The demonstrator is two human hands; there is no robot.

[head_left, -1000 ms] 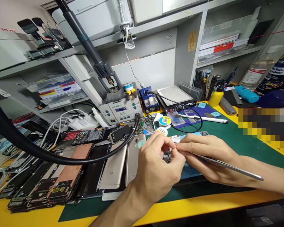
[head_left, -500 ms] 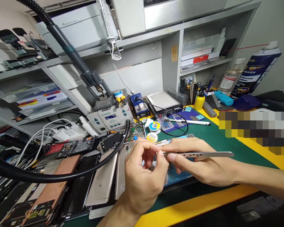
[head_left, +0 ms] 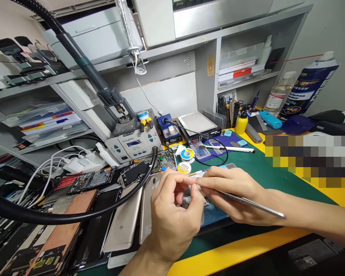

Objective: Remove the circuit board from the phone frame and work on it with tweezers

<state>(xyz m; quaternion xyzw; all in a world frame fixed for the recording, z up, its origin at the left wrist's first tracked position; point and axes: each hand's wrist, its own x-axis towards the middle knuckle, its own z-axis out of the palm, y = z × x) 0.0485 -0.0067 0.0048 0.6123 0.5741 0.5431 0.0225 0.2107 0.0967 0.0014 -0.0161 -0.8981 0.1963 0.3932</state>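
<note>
Thumb and forefinger of my left hand (head_left: 175, 214) are pinched together, but what they hold is too small and covered to make out. Touching those fingertips, my right hand (head_left: 241, 195) is closed on metal tweezers (head_left: 258, 206), whose rear end sticks out to the right past the palm. The tips of the tweezers are hidden by fingers. Below both hands lies a blue pad (head_left: 218, 215), with part of a small circuit board (head_left: 186, 200) showing between the hands.
Phone shells (head_left: 123, 226) and screens are stacked at left. A thick black hose (head_left: 103, 214) arches over them from the hot air station (head_left: 132, 143). Solder spool (head_left: 187, 154), round tin (head_left: 184, 167) and brush (head_left: 230, 148) lie behind my hands on the green mat (head_left: 276, 176).
The tweezers have swung in my right hand, their rear end now lower and seen edge-on. My right fingers have shifted over them. My left hand is nearly unmoved.
</note>
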